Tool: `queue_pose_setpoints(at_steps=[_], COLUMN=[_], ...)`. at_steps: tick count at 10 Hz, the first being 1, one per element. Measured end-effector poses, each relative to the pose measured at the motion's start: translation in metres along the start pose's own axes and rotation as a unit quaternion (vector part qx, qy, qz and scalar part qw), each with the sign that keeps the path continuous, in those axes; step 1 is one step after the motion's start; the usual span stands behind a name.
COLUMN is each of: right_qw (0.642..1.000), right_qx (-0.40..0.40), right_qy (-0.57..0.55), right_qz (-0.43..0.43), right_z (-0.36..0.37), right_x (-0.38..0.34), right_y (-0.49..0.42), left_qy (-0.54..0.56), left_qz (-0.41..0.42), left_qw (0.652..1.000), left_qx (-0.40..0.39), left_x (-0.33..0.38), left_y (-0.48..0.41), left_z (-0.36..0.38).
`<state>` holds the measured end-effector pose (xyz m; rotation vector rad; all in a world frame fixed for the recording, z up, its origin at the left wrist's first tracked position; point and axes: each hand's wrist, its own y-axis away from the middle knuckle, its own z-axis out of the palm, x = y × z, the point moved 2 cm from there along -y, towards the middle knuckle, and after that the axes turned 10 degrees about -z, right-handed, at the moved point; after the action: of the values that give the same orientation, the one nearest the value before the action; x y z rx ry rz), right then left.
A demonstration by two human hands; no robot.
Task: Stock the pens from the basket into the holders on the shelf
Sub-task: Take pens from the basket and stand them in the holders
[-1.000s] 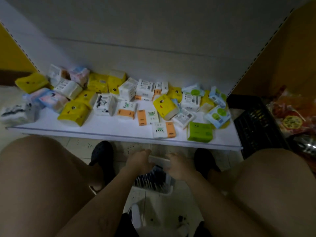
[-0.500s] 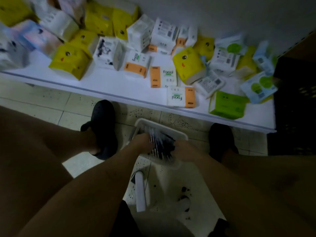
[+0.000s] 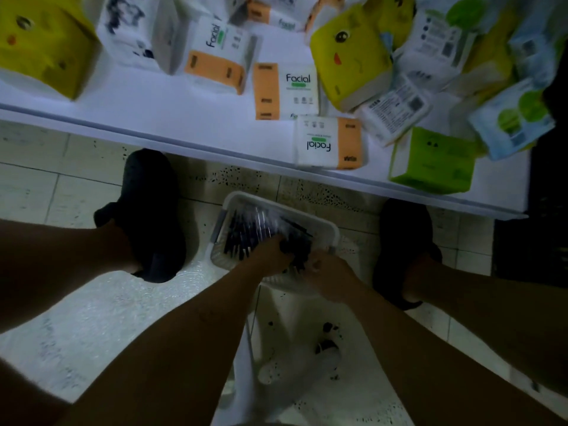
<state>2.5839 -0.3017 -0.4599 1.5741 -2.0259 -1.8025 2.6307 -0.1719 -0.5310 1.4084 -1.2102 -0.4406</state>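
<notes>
A white plastic basket [image 3: 325,229] sits on the tiled floor between my feet, just in front of the shelf's edge. It holds several dark pens [image 3: 246,235] lying in a heap. My left hand [image 3: 269,256] reaches into the basket, its fingers curled round a bunch of pens. My right hand [image 3: 327,272] is beside it at the basket's near right corner, its fingers curled on the same dark bunch. No pen holder is in view.
The low white shelf [image 3: 172,118] carries several tissue packs, among them an orange-and-white pack [image 3: 329,142] and a green pack [image 3: 430,161] near its front edge. My black shoes [image 3: 150,216] [image 3: 405,247] flank the basket. A white stool [image 3: 295,358] is under me.
My view has tilted down from the shelf to the floor. Both hands have gone from the basket's rim into the basket, onto the pens.
</notes>
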Motion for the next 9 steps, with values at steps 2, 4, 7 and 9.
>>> queue_pose_setpoints(at_steps=[2,4,7,9], right_qw=[0.996,0.999,0.999,0.999], right_qx=[-0.028,0.000,0.018,0.034], right_qy=[0.085,0.048,0.045,-0.001], right_qz=[-0.001,0.014,0.021,0.026], right_z=[0.012,0.006,0.002,0.002], right_x=[-0.002,-0.001,-0.002,0.002], right_y=[-0.007,-0.010,-0.005,0.001], left_qy=[0.119,0.126,0.091,0.124], left_qz=[-0.030,-0.046,-0.067,-0.085], left_qw=[0.991,0.990,0.991,0.987], left_qx=[-0.048,-0.041,-0.076,-0.056], left_x=[0.010,0.007,0.005,0.008], left_y=[-0.007,-0.011,-0.008,-0.011], left_z=[0.006,0.012,0.011,0.013])
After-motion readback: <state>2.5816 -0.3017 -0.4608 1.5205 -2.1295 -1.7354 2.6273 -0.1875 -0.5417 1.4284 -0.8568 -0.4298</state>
